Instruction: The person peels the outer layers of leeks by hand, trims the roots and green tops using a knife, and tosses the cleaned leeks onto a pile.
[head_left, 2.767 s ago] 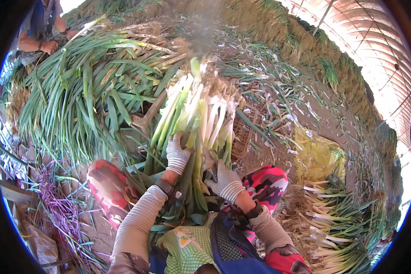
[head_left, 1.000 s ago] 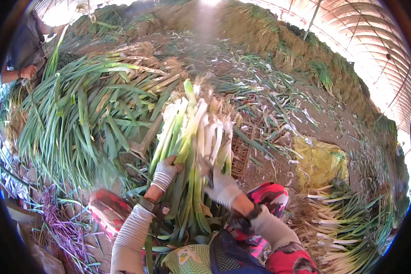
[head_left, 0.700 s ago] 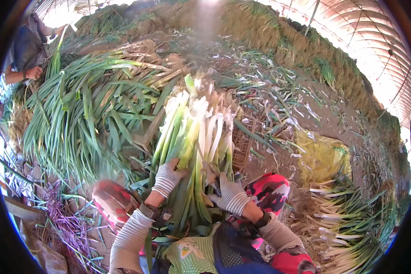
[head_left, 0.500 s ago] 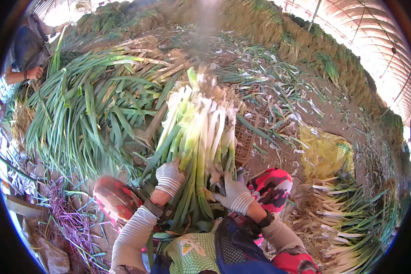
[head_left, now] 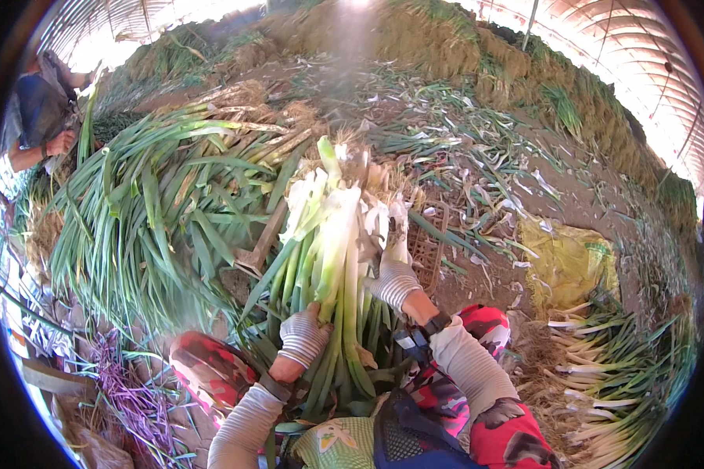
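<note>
A thick bundle of long green onions (head_left: 332, 258) stands between my knees, its white stems and roots pointing away from me. My left hand (head_left: 303, 336), in a striped glove, is closed round green stalks low on the bundle's left side. Farther up on the right side, my right hand (head_left: 396, 283), gloved too, is closed round the pale stems of a green onion; its fingertips are partly hidden. Behind that hand a brown plastic crate (head_left: 427, 246) shows in part beside the bundle.
A large heap of green onions (head_left: 149, 203) lies to the left, where another person's hand (head_left: 59, 143) appears. Purple strands (head_left: 129, 391) lie near left. To the right are a yellow sack (head_left: 567, 262) and a row of cleaned green onions (head_left: 602, 367). Peelings (head_left: 477, 156) litter the ground ahead.
My right hand has moved up and away from me along the bundle to the pale stems. My left hand has slid lower, toward me, on the green stalks.
</note>
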`<state>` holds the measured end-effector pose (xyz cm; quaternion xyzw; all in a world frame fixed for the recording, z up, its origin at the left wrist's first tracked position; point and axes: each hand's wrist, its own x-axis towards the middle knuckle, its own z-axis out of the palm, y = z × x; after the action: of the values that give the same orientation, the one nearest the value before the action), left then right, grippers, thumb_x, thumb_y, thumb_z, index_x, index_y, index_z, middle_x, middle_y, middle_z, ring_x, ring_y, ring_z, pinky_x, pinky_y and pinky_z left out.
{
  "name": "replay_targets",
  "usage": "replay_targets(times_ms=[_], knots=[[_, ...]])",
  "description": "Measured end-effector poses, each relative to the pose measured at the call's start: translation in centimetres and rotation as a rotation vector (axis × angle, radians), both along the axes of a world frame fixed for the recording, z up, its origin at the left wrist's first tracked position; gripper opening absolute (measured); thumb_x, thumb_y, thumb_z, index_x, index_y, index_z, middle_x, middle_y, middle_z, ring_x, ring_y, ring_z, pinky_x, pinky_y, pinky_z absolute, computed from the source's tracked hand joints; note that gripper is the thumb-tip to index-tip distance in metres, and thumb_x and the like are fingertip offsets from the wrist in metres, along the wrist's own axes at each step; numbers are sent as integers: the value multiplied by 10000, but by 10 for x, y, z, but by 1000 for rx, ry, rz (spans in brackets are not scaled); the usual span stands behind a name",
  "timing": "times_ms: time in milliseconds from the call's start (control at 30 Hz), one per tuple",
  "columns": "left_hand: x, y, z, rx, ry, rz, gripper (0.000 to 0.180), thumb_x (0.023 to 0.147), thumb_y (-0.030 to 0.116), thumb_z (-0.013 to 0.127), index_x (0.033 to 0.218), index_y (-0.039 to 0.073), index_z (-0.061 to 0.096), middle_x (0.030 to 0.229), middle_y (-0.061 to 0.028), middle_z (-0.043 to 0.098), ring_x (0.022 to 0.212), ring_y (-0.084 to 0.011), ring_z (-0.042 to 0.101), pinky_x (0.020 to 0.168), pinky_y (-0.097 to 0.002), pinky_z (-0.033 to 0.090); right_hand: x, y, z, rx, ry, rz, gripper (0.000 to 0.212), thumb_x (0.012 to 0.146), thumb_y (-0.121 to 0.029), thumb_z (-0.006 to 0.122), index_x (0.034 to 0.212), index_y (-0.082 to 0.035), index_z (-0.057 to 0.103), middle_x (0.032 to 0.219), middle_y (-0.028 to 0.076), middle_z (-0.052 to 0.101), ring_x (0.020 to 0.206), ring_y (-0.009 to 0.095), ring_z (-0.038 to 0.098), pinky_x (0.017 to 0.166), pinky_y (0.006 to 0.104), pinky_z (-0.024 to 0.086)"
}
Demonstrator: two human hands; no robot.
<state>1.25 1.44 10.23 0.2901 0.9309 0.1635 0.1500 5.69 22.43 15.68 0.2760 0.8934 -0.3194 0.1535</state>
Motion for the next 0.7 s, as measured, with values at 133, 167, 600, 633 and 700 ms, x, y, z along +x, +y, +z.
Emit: replay_targets(times_ms=[133, 167, 600, 633, 700], knots=[[-1, 5, -4, -10, -7, 40, 515, 715, 346, 660, 1120, 70, 501, 836, -189, 634, 827, -354, 613, 724, -430, 481, -6, 7, -13, 72, 119, 88, 666, 764, -327, 616, 1166, 120, 329, 844, 227, 608, 779, 346, 613, 708, 380, 505], [-6, 5, -8, 43, -40, 67, 545, 702, 352, 673, 1136, 71, 502, 852, -191, 635, 836, -356, 611, 733, -426, 481, -10, 12, -9, 102, 145, 50, 676, 760, -321, 623, 1170, 124, 322, 845, 228, 606, 784, 346, 613, 695, 380, 507], [-30, -15, 32, 904, -892, 323, 548, 749, 126, 685, 1203, -93, 472, 1006, -126, 616, 865, -163, 587, 799, -266, 453, 61, -35, -3, 56, 121, 76, 707, 708, -310, 678, 1163, 67, 290, 786, 253, 602, 709, 398, 609, 671, 425, 508], [-25, -19, 32, 956, -971, 343, 574, 746, 107, 682, 1234, -83, 446, 1025, -130, 610, 884, -165, 582, 815, -266, 447, 68, -44, 0, 78, 205, 160, 712, 709, -318, 677, 1163, 67, 285, 781, 254, 601, 712, 395, 609, 667, 428, 507], [-19, -30, 24, 949, -911, 288, 588, 740, 103, 688, 1241, -81, 440, 1030, -125, 609, 893, -165, 580, 821, -265, 446, 61, -45, 1, 93, 205, 103, 712, 708, -329, 675, 1157, 71, 294, 782, 254, 601, 715, 399, 608, 666, 432, 505]])
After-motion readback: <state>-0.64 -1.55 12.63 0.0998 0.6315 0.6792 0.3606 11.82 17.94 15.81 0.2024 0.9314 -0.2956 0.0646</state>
